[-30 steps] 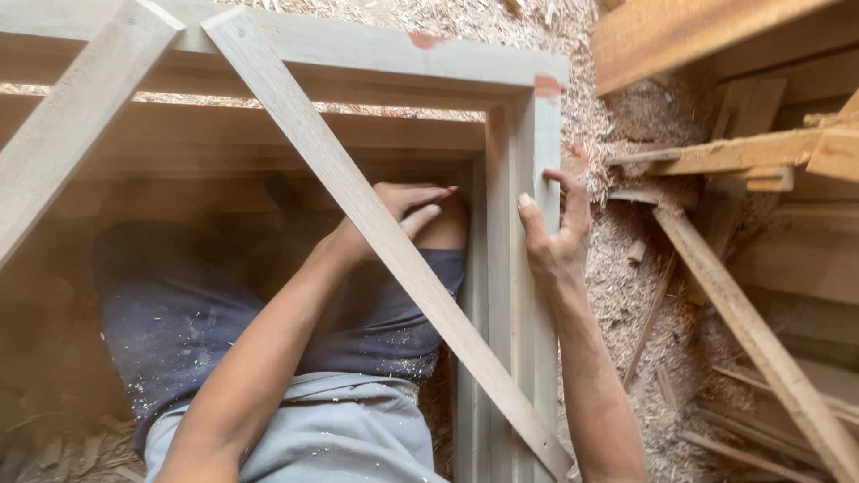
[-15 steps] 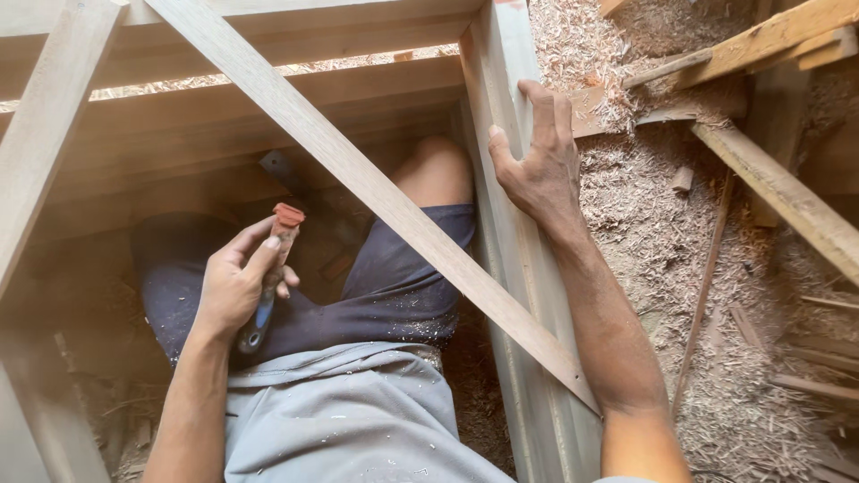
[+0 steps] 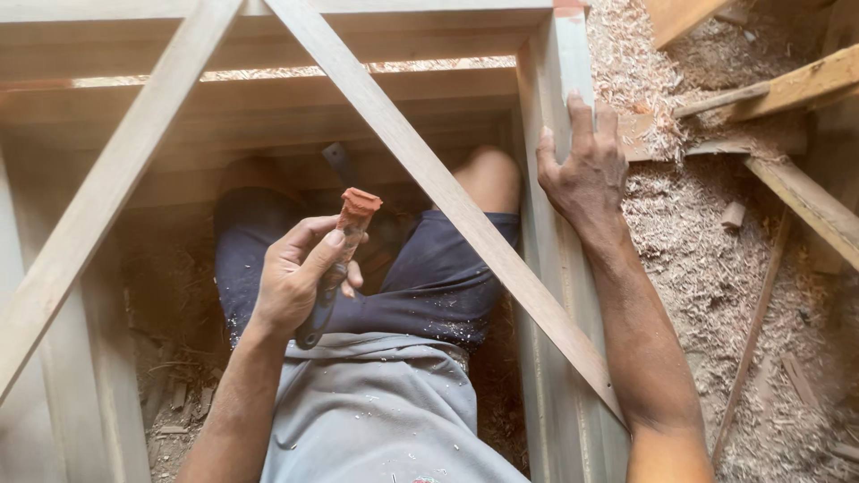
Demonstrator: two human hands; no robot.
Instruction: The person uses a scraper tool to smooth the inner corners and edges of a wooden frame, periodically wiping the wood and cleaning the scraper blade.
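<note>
Left hand (image 3: 291, 277): closed around a chisel (image 3: 338, 264), reddish battered handle top up, dark shaft running down past the palm, held above my lap inside the wooden frame (image 3: 555, 295). I judge the tool stiff, fairly light, best taken mid-handle. Right hand (image 3: 586, 170): fingers spread, pressing the frame's upright rail. Diagonal brace (image 3: 447, 192) crosses between. Sawdust floor (image 3: 716, 259) beyond.

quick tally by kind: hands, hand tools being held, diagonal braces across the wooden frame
hands: 2, left hand and right hand
held tools: 1, chisel with a reddish handle, in the left hand
diagonal braces: 2, left brace and right brace, across the wooden frame
total: 5
</note>
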